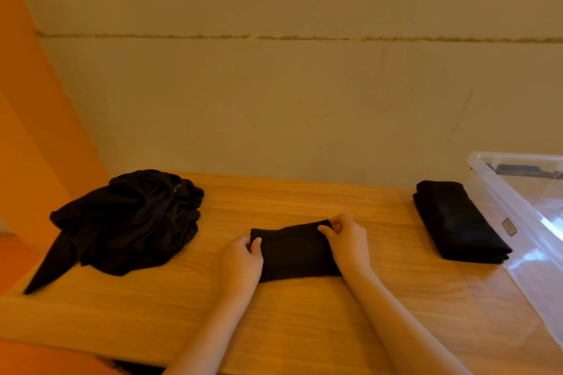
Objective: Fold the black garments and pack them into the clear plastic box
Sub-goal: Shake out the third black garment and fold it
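Black garments (122, 222) on wooden table (304, 313), beige wall (304, 100).

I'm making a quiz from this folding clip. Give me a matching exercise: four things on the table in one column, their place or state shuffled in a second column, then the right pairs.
Things
1. garment in hand
2. heap of garments
3. folded stack
4. clear plastic box

States
A. crumpled, unfolded, at the table's left
B. at the right edge, transparent
C. pinched at both ends by the left hand and right hand
D. neatly folded, lying beside the box

Pairs: 1-C, 2-A, 3-D, 4-B
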Tool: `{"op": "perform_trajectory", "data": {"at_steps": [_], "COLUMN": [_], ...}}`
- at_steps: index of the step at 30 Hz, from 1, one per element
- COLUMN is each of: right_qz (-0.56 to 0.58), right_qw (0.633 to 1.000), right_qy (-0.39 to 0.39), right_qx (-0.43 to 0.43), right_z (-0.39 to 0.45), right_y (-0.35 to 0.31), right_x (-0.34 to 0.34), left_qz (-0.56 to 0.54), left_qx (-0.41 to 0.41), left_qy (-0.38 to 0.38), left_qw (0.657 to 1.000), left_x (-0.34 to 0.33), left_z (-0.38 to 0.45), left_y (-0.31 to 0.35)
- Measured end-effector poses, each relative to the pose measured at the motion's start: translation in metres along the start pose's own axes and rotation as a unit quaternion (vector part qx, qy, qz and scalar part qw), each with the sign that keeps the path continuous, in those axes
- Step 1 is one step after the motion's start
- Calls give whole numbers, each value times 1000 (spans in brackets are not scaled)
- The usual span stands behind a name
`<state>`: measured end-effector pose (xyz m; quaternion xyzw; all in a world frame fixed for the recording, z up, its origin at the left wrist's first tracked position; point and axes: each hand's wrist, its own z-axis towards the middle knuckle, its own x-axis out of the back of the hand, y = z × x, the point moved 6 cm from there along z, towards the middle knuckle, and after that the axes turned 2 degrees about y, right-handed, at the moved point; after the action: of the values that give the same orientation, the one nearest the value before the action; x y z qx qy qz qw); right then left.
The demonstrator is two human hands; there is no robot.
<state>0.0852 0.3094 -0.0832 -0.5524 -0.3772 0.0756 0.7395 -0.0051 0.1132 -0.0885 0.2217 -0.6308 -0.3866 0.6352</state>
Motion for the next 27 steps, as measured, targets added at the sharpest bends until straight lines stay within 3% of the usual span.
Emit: {"op": "perform_trajectory", "data": {"at_steps": [3,6,8,9,11,13,18,23,27], "right_qz": [-146,-267,-300,-306,-335,-349,-358,-338,-312], "right_qw": [988,948,909,896,886,893,907,926,938], "right_qy": [10,38,28,-13,-131,-172,-170,-136,-138], "right_qx": [52,171,287,321,295,225,142,96,61], "right_z": [0,-6,-16,-21,-29,-29,-27,-30,-29], "right_y": [-6,-24,-40,-42,-33,-14,2,9,15], "right_x": [0,-1,-10,-19,-35,-33,-21,-14,-8], "left_qz": [45,143,211,238,271,271,225,155,103], "left_qx": [-9,-137,-211,-225,-216,-182,-57,-8,-8], "left_qy": [16,62,12,-37,-135,-183,-208,-129,-173], "left_qw": [999,978,954,944,928,928,950,979,980], "left_x": [6,11,1,-10,-28,-35,-29,-14,-18], "left_z": [-4,-10,-17,-18,-19,-15,-6,-4,-11], "left_y": [6,23,38,39,35,27,7,-2,13]}}
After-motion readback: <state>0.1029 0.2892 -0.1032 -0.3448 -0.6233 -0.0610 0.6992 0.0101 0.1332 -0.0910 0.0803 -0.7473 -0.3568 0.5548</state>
